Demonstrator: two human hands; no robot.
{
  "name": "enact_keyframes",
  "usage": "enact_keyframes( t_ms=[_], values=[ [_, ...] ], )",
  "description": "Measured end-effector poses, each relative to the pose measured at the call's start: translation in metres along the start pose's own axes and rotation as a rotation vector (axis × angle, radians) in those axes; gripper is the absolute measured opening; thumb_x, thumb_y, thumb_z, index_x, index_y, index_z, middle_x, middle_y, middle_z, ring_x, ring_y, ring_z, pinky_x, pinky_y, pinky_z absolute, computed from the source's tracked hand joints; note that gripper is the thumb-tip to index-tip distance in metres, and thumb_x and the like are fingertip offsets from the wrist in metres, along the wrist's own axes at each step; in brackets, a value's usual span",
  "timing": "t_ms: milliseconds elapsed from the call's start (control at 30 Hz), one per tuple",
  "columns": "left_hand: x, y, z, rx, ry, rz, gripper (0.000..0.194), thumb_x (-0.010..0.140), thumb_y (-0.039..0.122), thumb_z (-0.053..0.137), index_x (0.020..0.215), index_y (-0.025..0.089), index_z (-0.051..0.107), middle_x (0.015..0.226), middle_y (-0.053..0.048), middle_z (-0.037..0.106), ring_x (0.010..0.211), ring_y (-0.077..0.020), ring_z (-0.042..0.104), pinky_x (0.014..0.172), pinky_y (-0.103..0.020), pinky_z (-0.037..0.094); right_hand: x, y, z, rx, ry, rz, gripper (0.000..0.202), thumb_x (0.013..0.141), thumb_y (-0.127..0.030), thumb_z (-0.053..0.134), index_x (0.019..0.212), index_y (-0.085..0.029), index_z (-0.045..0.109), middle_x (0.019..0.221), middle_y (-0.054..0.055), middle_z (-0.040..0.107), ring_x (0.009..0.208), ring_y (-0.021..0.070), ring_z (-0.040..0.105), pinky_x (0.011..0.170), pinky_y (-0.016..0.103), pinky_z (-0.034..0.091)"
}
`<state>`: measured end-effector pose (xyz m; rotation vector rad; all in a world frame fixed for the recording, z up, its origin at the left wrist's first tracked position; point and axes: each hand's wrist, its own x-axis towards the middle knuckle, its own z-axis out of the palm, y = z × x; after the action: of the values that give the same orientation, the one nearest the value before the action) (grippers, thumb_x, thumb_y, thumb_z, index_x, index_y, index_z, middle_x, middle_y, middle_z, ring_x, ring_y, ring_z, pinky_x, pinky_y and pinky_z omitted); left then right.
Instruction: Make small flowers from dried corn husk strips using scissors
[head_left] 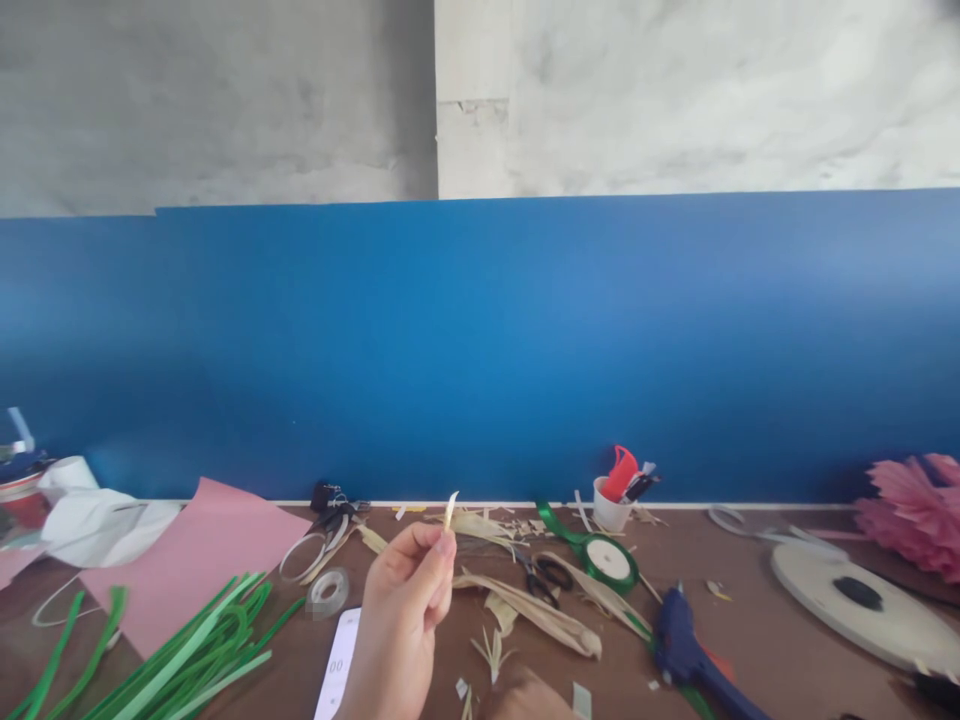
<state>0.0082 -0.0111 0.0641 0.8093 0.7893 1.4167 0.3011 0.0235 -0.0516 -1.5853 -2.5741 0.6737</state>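
My left hand point(409, 610) is raised over the middle of the table, thumb and forefinger pinched on a small pale strip of dried corn husk point(450, 510). The strip stands upright with its thin tip curving to the right. Only a blurred part of my right hand point(526, 697) shows at the bottom edge, so its fingers cannot be made out. Near it lie a small split piece of husk point(492, 655) and a longer twisted husk point(540, 612). Black-handled scissors point(551, 578) rest behind these husks.
Left are green pipe cleaners point(187, 655), pink paper point(202, 550), clear tape point(328, 592) and a phone point(339, 660). Right are green ribbon point(609, 562), a blue glue gun point(679, 635), a white cup point(611, 512), a pale oval stand point(862, 600) and a pink paper flower point(911, 515). A blue panel point(480, 350) stands behind.
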Motion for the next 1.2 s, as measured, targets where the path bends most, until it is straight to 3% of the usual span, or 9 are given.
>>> enact_keyframes(
  t_ms=[167, 400, 467, 633, 733, 867, 1033, 1067, 1200],
  values=[
    [-0.004, 0.005, 0.004, -0.011, 0.035, 0.043, 0.037, 0.062, 0.042, 0.084, 0.065, 0.014, 0.059, 0.048, 0.009, 0.037, 0.044, -0.002, 0.023, 0.044, -0.016, 0.018, 0.005, 0.022, 0.014, 0.048, 0.001, 0.066, 0.065, 0.078, -0.038, 0.059, 0.141, -0.035, 0.041, 0.108, 0.006, 0.072, 0.11, 0.0476, 0.057, 0.076, 0.054, 0.051],
    [-0.007, 0.008, 0.004, -0.043, -0.047, -0.014, 0.037, 0.065, 0.043, 0.081, 0.063, 0.015, 0.057, 0.045, 0.009, 0.038, 0.041, -0.0014, 0.019, 0.039, -0.016, 0.012, 0.006, 0.033, 0.019, 0.112, 0.037, 0.08, 0.031, 0.093, -0.037, 0.055, 0.119, -0.022, 0.058, 0.126, 0.005, 0.058, 0.108, 0.0258, 0.058, 0.089, 0.043, 0.051],
    [-0.006, 0.008, 0.003, -0.061, -0.078, -0.051, 0.039, 0.065, 0.044, 0.081, 0.063, 0.014, 0.057, 0.045, 0.009, 0.036, 0.041, -0.0013, 0.019, 0.04, -0.016, 0.012, 0.006, 0.032, 0.019, 0.12, 0.046, 0.074, 0.03, 0.092, -0.037, 0.056, 0.119, -0.024, 0.059, 0.128, 0.005, 0.057, 0.112, 0.0282, 0.056, 0.09, 0.043, 0.05],
    [-0.004, 0.008, 0.002, -0.077, -0.119, -0.069, 0.04, 0.065, 0.046, 0.081, 0.062, 0.014, 0.056, 0.046, 0.009, 0.032, 0.043, -0.0018, 0.018, 0.04, -0.015, 0.012, 0.004, 0.021, 0.012, 0.102, 0.054, 0.056, 0.049, 0.078, -0.037, 0.064, 0.127, -0.034, 0.059, 0.119, 0.006, 0.067, 0.113, 0.0472, 0.055, 0.08, 0.05, 0.051],
    [-0.004, 0.008, 0.001, -0.076, -0.132, -0.054, 0.038, 0.068, 0.044, 0.08, 0.063, 0.014, 0.056, 0.048, 0.009, 0.034, 0.043, -0.0019, 0.017, 0.04, -0.015, 0.012, 0.002, 0.008, 0.004, 0.071, 0.054, 0.041, 0.045, 0.081, -0.04, 0.063, 0.125, -0.033, 0.058, 0.116, 0.004, 0.067, 0.109, 0.0437, 0.058, 0.079, 0.05, 0.052],
    [-0.004, 0.008, 0.001, -0.074, -0.127, -0.055, 0.037, 0.068, 0.042, 0.08, 0.063, 0.014, 0.057, 0.048, 0.008, 0.035, 0.043, -0.0017, 0.016, 0.04, -0.016, 0.01, 0.003, -0.02, -0.005, 0.026, 0.054, -0.007, 0.032, 0.09, -0.034, 0.06, 0.119, -0.02, 0.058, 0.12, 0.005, 0.061, 0.105, 0.0271, 0.061, 0.084, 0.042, 0.053],
    [-0.004, 0.01, 0.0, -0.087, -0.13, -0.061, 0.036, 0.068, 0.042, 0.08, 0.063, 0.014, 0.057, 0.049, 0.008, 0.035, 0.043, -0.0018, 0.016, 0.04, -0.017, 0.01, 0.017, -0.073, -0.004, -0.026, 0.066, -0.093, 0.019, 0.094, -0.03, 0.055, 0.111, -0.027, 0.062, 0.123, 0.005, 0.06, 0.103, 0.0206, 0.06, 0.085, 0.035, 0.052],
    [-0.004, 0.01, 0.0, -0.086, -0.134, -0.061, 0.036, 0.068, 0.042, 0.08, 0.063, 0.014, 0.057, 0.048, 0.008, 0.035, 0.043, -0.0019, 0.016, 0.04, -0.017, 0.01, 0.021, -0.084, -0.002, -0.036, 0.067, -0.112, 0.026, 0.093, -0.03, 0.056, 0.117, -0.02, 0.058, 0.122, 0.008, 0.06, 0.101, 0.0214, 0.061, 0.084, 0.041, 0.053],
    [-0.005, 0.01, 0.0, -0.065, -0.147, -0.062, 0.036, 0.069, 0.042, 0.079, 0.062, 0.014, 0.056, 0.048, 0.009, 0.033, 0.043, -0.002, 0.015, 0.04, -0.016, 0.01, 0.032, -0.123, 0.008, -0.079, 0.064, -0.136, 0.026, 0.093, -0.031, 0.055, 0.117, -0.02, 0.058, 0.123, 0.008, 0.059, 0.101, 0.0208, 0.061, 0.085, 0.041, 0.053]
  ],
)
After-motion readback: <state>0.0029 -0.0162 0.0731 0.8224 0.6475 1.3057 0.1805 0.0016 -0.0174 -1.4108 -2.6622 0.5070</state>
